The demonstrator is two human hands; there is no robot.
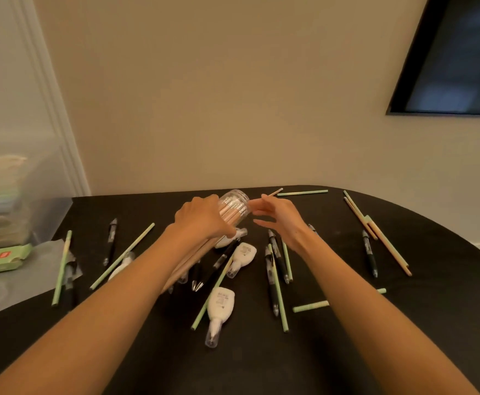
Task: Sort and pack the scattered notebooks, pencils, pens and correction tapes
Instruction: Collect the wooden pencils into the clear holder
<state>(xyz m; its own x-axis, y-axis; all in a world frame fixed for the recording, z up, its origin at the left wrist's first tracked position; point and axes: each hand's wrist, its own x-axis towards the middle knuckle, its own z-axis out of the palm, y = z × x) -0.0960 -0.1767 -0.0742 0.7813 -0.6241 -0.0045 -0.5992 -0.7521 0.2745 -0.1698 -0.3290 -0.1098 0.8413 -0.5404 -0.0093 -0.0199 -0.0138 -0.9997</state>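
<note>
Pencils point(121, 256), pens point(370, 253) and correction tapes point(220, 306) lie scattered on the black table point(404, 323), to both sides of the hands and beneath the forearms.

Storage bin point(19, 195): clear plastic, well to the left of the left hand. Its contents are blurred. They appear to be flat stacked items, possibly notebooks, but this cannot be confirmed. A green carton point(2, 259) lies in front of it.

Jar point(237, 201): clear plastic, tilted, with its open mouth pointing up and away, beside the right hand's fingertips. It contains a bundle point(231, 211) of natural-wood pencils, ends toward the mouth.

Left hand point(201, 218): fingers curled around the jar body from the left, gripping it. Further wood-coloured shafts show below this hand; whether it holds them cannot be determined.

Right hand point(281, 218): fingers extended and spread, holding nothing visible, just right of the jar mouth.

Wood pencil point(274, 192): lies just beyond the right hand's fingertips. Its long axis runs away from the hand and slightly rightward. Contact with the fingertip cannot be determined. The right hand is clearly the nearer one.

Probable next step: take this pencil and turn it in line with the jar mouth. Because the jar is tilted, the entry angle matters.
</note>
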